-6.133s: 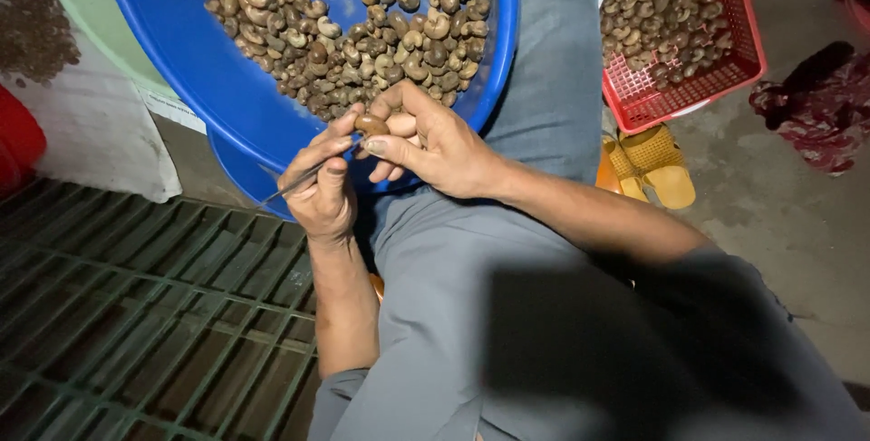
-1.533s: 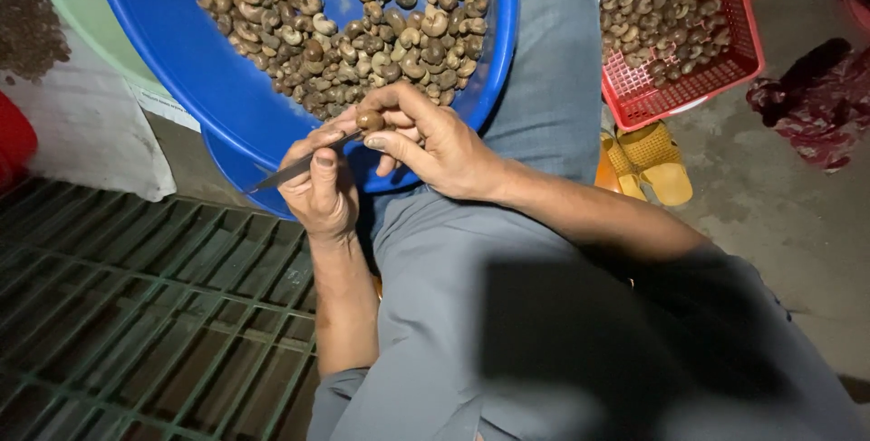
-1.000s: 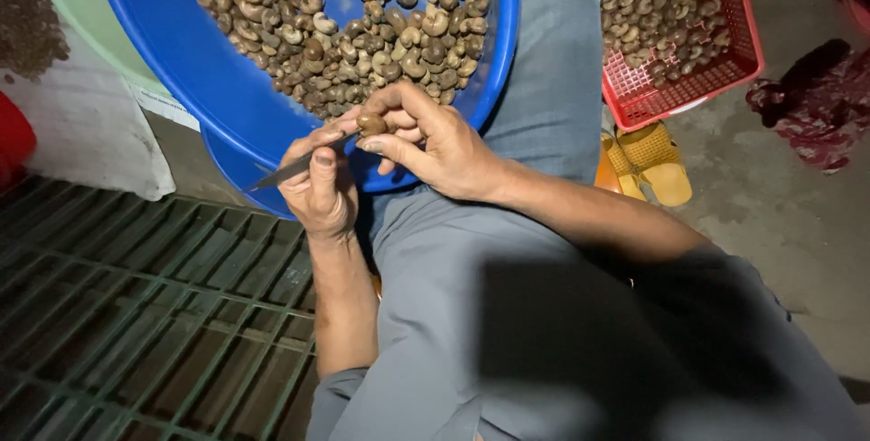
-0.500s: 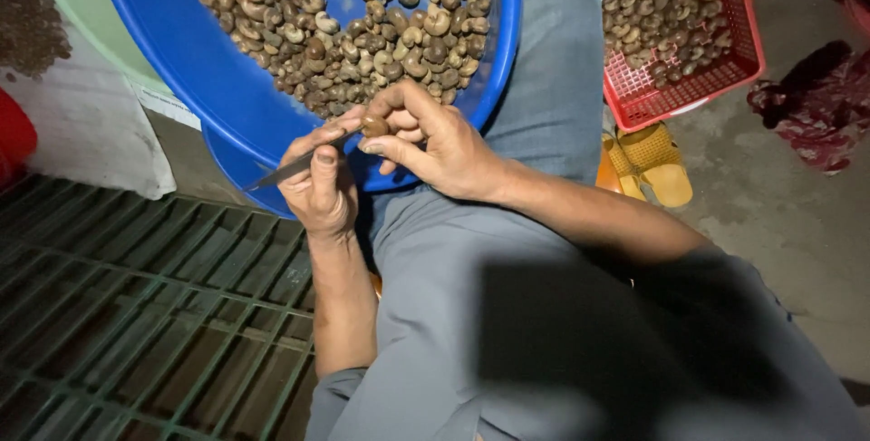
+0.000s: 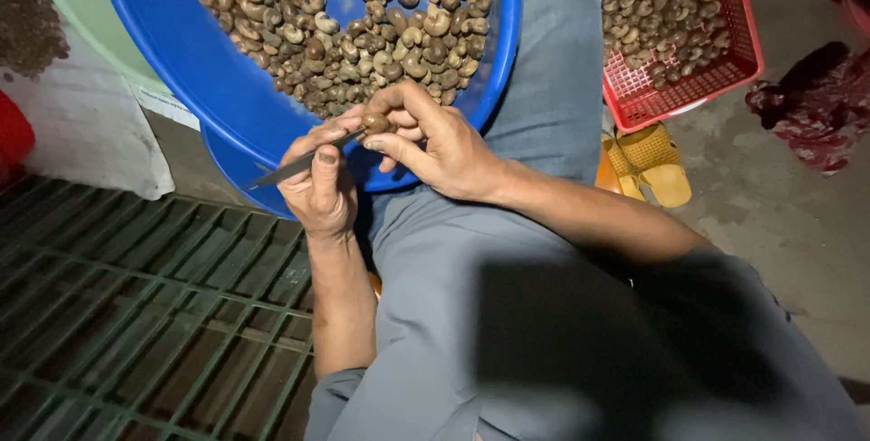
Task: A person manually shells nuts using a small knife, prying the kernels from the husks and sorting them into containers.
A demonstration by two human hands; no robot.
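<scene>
Now, a thin knife [image 5: 292, 165] is being gripped by the left hand [image 5: 319, 189] | a brown nut [image 5: 375, 122] is being pinched by the right hand [image 5: 433, 138] | over the blue tub [image 5: 195, 65].

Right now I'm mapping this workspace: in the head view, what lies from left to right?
Red container → white sack → blade → nut → yellow sandals → red basket → dark red cloth.

Blue basin [image 5: 195, 78] of brown nuts [image 5: 362, 33] — red basket [image 5: 716, 74], yellow sandals [image 5: 648, 164], grey trousers [image 5: 471, 314], green grate [image 5: 136, 314].
</scene>
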